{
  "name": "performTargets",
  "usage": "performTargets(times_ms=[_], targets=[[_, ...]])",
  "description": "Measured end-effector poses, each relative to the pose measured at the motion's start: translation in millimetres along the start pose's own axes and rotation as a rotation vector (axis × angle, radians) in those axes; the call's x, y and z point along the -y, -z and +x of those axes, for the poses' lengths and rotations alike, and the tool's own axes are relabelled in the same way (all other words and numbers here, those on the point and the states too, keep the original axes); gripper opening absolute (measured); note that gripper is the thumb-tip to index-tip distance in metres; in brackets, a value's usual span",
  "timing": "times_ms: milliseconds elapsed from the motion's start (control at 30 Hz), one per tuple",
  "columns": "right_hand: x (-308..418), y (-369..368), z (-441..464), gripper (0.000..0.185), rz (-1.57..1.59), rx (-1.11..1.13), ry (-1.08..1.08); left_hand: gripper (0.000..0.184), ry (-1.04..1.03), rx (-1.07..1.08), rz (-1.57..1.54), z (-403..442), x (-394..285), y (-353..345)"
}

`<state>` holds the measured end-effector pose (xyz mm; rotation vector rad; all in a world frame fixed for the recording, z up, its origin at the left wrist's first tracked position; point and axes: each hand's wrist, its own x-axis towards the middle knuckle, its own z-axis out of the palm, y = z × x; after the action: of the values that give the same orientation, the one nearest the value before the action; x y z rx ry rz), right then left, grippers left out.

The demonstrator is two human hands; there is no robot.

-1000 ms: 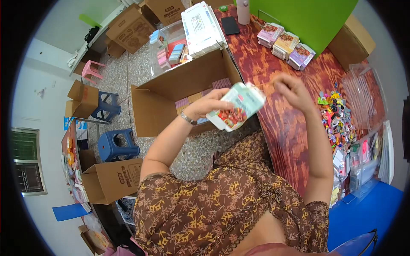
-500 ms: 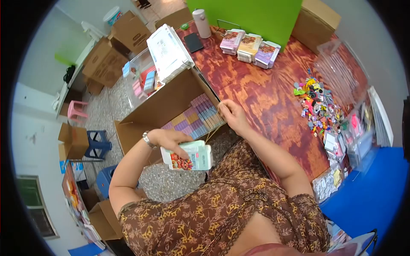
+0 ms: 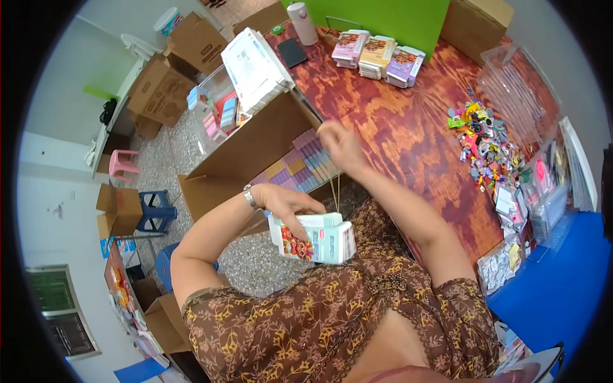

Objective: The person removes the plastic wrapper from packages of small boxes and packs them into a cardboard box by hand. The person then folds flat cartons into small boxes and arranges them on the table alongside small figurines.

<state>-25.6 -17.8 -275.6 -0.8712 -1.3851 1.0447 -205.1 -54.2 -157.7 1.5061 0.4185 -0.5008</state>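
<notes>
My left hand (image 3: pixel 288 204), with a watch at the wrist, grips a stack of light green printed cartons (image 3: pixel 327 244) above my lap. My right hand (image 3: pixel 340 145) is closed near the carton's edge, pinching a thin rubber band (image 3: pixel 335 195) that stretches down toward the stack. Below and behind both hands stands an open cardboard box (image 3: pixel 246 143), holding rows of purple, yellow and blue packs (image 3: pixel 295 163).
Pink, yellow and purple carton stacks (image 3: pixel 380 56) sit on the red-brown table (image 3: pixel 396 127) by a green panel. A pile of small colourful trinkets (image 3: pixel 486 143) lies at the right. A white box (image 3: pixel 255 70), phone (image 3: pixel 292 53) and bottle (image 3: pixel 302 23) are at the back.
The green stack went from raised and tilted to low over my lap, then slightly right. My right hand moved left to the box edge, then rose a little, with the band stretched.
</notes>
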Motion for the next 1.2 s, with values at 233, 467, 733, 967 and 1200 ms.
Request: performTargets(times_ms=[233,467,733,967,1200], targets=[[50.8,15.7,49.3,0.017,-0.003,-0.249,0.054,0.069,-0.191,-0.179,-0.420,12.9,24.2,-15.1],[21.1,48.3,52.4,0.017,-0.018,-0.082,0.068,0.064,-0.172,-0.152,0.080,17.2,17.2,-44.1],[-17.0,30.2,-56.5,0.029,-0.513,0.909,0.109,0.060,-0.038,-0.458,-0.063,-25.7,8.8,-22.5],[45.4,61.9,-31.3,0.089,-0.138,0.755,-0.107,0.072,0.101,-0.471,0.309,28.9,6.8,21.3],[40.0,113.9,-42.0,0.114,-0.214,0.785,-0.280,0.076,0.067,-0.167,0.561,103.8,-26.6,68.4]])
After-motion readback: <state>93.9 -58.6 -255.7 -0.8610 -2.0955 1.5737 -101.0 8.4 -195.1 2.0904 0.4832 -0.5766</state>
